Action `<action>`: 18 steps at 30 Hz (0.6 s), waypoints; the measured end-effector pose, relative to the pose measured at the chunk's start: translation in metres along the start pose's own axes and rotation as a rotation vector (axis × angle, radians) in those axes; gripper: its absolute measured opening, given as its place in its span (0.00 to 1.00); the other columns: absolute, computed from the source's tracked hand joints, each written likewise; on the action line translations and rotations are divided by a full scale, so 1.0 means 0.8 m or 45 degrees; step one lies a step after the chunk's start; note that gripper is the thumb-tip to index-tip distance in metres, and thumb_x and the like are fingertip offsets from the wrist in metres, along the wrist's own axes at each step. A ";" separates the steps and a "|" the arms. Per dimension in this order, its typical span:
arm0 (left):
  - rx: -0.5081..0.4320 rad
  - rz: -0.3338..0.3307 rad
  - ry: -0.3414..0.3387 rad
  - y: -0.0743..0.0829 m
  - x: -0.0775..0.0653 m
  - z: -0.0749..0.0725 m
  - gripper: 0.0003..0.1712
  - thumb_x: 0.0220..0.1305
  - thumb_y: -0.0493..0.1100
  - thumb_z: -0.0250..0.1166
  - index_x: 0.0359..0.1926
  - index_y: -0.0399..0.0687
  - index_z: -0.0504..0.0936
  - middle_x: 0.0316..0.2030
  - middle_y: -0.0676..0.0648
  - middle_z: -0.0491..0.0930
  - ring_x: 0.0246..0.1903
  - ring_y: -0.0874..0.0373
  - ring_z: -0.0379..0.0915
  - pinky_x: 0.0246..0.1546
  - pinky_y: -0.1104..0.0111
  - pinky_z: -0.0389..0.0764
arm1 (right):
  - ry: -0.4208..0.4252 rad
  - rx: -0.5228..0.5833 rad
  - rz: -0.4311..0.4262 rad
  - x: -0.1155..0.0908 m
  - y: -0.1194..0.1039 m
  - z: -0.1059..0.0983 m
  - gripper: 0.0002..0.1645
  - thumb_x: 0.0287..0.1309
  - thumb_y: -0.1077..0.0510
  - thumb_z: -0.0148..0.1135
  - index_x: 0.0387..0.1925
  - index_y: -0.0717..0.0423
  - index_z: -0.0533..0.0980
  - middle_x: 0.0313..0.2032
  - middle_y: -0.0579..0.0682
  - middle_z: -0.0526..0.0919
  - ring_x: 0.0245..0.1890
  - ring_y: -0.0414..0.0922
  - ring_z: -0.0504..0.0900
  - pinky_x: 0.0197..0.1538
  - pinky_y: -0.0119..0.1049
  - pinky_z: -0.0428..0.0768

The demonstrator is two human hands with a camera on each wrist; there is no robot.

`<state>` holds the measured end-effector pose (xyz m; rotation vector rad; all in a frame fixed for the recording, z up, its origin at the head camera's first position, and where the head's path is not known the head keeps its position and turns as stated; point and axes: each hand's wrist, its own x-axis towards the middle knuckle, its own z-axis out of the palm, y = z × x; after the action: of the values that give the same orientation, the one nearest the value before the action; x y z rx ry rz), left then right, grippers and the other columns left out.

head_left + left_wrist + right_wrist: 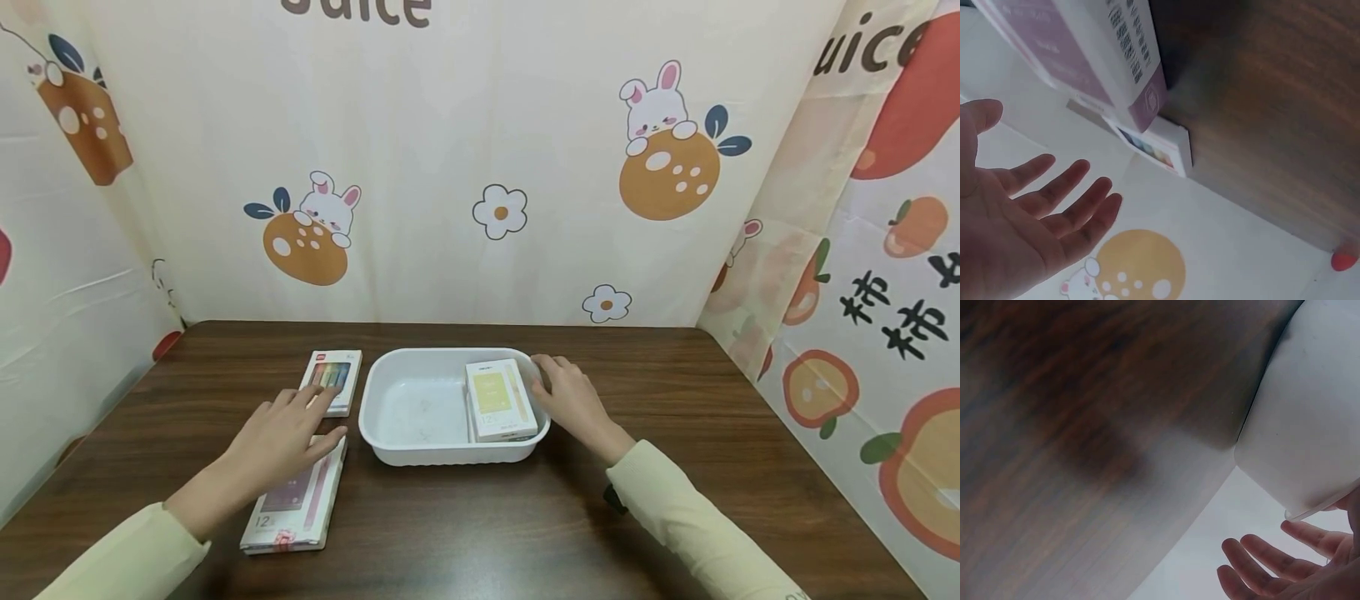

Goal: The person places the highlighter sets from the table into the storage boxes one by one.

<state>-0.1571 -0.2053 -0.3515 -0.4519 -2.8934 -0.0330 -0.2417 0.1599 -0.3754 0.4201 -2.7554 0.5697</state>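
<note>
My left hand (277, 446) hovers palm down with fingers spread over two flat boxes. Beneath it lies a white and lilac box (292, 517) marked 12. Just past its fingertips is a smaller white box (341, 367) with a picture of coloured sticks, partly covered by the hand. A white plastic basin (420, 454) stands to the right of both. Inside its right end sits a white and yellow box (492, 400), with another white edge showing under it. At the basin's right rim is my right hand (577, 404), its thumb and forefinger close to the rim, other fingers loosely extended (1260, 553).
Everything stands on a dark brown wooden table (465, 533). Fabric printed with rabbits, fruit and flowers forms a back wall (420, 150) right behind the table's far edge. Similar cloth hangs along the left (67, 317) and right sides.
</note>
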 end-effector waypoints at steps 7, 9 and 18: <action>0.012 0.010 -0.042 0.003 -0.009 0.013 0.31 0.58 0.61 0.57 0.54 0.43 0.72 0.49 0.38 0.75 0.46 0.37 0.71 0.36 0.45 0.74 | -0.008 -0.003 0.005 0.000 0.000 0.001 0.21 0.56 0.57 0.55 0.53 0.57 0.73 0.46 0.62 0.78 0.42 0.56 0.80 0.39 0.49 0.79; 0.006 0.003 -0.065 0.005 -0.011 0.016 0.32 0.57 0.62 0.56 0.54 0.44 0.72 0.49 0.38 0.75 0.46 0.37 0.70 0.34 0.44 0.73 | 0.001 -0.009 0.000 0.000 0.000 0.001 0.21 0.56 0.57 0.56 0.52 0.57 0.73 0.45 0.61 0.79 0.41 0.56 0.80 0.38 0.49 0.79; -0.045 -0.065 -0.152 0.011 -0.020 0.028 0.38 0.56 0.67 0.54 0.56 0.44 0.72 0.51 0.39 0.73 0.47 0.37 0.69 0.31 0.44 0.72 | 0.014 -0.011 -0.002 0.000 -0.002 0.001 0.21 0.56 0.57 0.55 0.52 0.57 0.73 0.45 0.61 0.79 0.40 0.56 0.80 0.38 0.49 0.79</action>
<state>-0.1443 -0.2005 -0.3767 -0.3992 -3.0259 -0.0679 -0.2412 0.1584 -0.3755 0.4158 -2.7456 0.5579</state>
